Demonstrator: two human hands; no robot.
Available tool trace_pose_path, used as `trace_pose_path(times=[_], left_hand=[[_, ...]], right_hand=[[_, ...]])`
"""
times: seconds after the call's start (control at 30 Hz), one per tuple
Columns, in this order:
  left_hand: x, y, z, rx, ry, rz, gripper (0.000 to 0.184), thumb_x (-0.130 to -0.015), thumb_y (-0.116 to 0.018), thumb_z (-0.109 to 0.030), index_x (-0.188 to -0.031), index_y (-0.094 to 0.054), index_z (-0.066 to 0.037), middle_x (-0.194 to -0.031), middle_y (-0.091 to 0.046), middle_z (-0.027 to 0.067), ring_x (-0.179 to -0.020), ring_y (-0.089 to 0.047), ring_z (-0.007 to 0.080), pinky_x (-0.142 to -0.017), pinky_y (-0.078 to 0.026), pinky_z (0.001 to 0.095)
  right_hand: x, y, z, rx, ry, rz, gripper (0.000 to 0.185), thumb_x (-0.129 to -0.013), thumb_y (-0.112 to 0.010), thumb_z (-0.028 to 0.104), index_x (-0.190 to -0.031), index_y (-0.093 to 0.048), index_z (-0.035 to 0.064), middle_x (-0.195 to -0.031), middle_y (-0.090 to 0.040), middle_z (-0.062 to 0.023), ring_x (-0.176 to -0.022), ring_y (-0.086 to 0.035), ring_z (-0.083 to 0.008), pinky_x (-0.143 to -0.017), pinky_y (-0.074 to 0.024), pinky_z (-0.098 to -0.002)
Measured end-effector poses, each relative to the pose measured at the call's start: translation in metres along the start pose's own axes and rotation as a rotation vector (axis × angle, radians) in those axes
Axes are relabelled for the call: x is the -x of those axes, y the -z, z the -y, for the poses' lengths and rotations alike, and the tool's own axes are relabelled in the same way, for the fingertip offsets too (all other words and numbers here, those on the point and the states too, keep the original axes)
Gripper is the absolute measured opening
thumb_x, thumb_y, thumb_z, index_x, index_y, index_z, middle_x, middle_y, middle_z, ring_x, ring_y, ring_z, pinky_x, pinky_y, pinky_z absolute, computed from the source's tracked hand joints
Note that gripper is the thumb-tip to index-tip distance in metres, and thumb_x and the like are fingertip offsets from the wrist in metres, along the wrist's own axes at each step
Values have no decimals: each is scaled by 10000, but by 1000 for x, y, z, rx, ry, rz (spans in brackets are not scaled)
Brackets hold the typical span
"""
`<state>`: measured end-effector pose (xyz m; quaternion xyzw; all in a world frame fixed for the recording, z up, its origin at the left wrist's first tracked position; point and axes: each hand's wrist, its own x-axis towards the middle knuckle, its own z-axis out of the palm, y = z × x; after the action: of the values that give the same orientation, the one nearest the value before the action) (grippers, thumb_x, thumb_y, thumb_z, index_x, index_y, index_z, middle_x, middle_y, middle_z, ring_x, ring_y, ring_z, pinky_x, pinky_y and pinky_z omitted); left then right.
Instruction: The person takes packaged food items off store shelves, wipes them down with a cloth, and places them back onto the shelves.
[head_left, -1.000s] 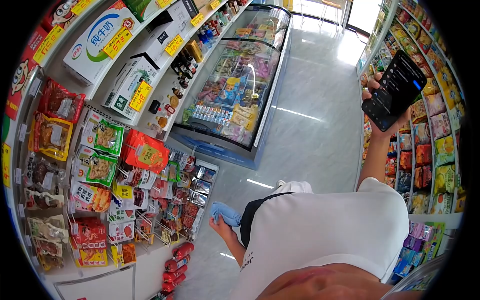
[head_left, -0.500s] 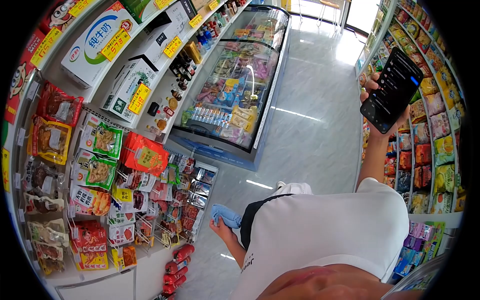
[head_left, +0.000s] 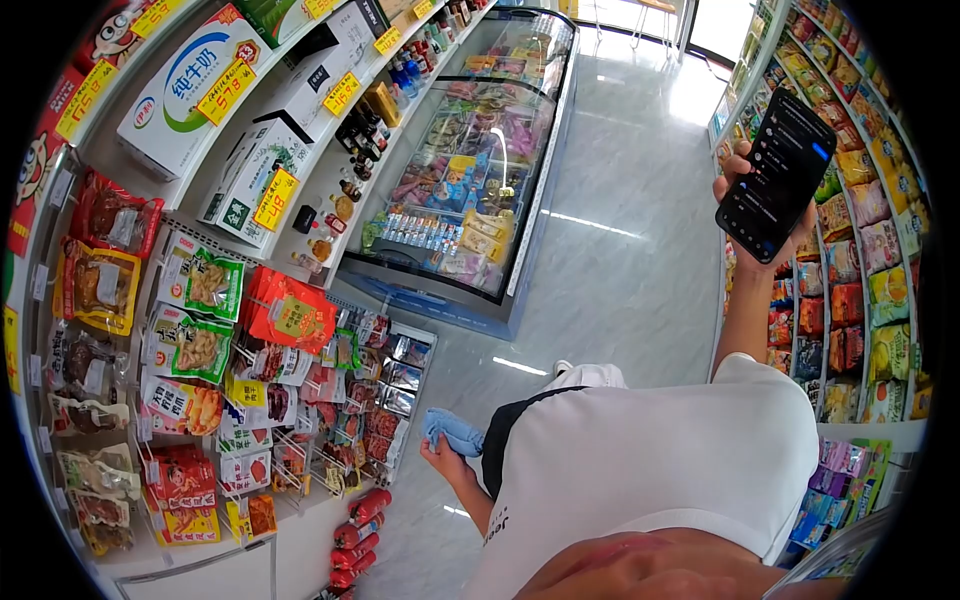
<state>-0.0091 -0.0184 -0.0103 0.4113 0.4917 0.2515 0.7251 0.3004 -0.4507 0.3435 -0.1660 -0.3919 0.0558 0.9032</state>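
Observation:
A black phone [head_left: 777, 176] with a lit dark screen is held up at the right, in my right hand [head_left: 735, 172], whose fingers wrap round its left edge. Low in the middle, my left hand [head_left: 447, 463] grips a blue cloth [head_left: 455, 432] beside my dark waistband. Left of that hand hang packaged snacks [head_left: 380, 420] on rack hooks, with a gap between them and the hand. My white shirt [head_left: 660, 450] fills the lower middle.
A glass-topped freezer [head_left: 470, 180] stands ahead. Shelves with milk cartons [head_left: 190, 90] and bottles run along the left. Red cylinders [head_left: 352, 540] sit low at the left. Shelves of bagged snacks [head_left: 845, 310] line the right. Grey floor [head_left: 610, 200] shows between, with a stool near the doorway.
My right hand and the phone have shifted slightly left and up. The shelves and freezer have drifted slightly left in view. My left hand still holds the cloth.

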Motion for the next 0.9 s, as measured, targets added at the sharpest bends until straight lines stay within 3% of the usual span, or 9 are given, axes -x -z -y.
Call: trace_pose_path(times=[0.9], left_hand=[[0,0,5,-27,15,-12,388,-989,-589,-85,-1310,-375,-131,-1130,-596,125,-1028,-615,229,-823,-545,366]], right_hand=[[-3,3,-7,7,-41,-45,773,-917,-644,419,-1521,-318,61,-1434,-360,-281,-1267,-458,-341,-1148,-271,-689]])
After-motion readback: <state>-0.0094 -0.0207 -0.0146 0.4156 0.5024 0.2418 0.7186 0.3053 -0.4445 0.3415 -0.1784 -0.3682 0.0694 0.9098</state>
